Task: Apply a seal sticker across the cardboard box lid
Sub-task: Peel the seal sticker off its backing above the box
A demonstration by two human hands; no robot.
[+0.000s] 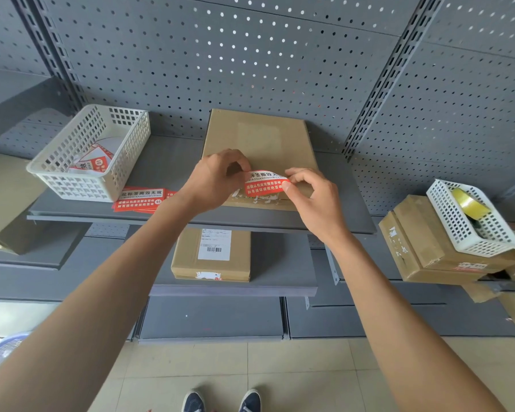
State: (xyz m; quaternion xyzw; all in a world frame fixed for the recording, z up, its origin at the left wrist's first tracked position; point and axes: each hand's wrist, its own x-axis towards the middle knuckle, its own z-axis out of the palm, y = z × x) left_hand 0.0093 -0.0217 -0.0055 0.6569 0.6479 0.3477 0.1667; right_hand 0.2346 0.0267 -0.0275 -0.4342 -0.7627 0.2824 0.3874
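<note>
Both hands, left (213,179) and right (312,193), pinch the sticker (265,182) ends in curled fingers above the box (259,138) front edge on the shelf (173,168); next, likely lowering it flat across the lid seam.

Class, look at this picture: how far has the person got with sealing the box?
Done: the cardboard box lies closed on the shelf. In hand: the left hand and right hand pinch the ends of a red seal sticker, curled above the front edge. Left: laying it flat across the lid and pressing it down.
</note>
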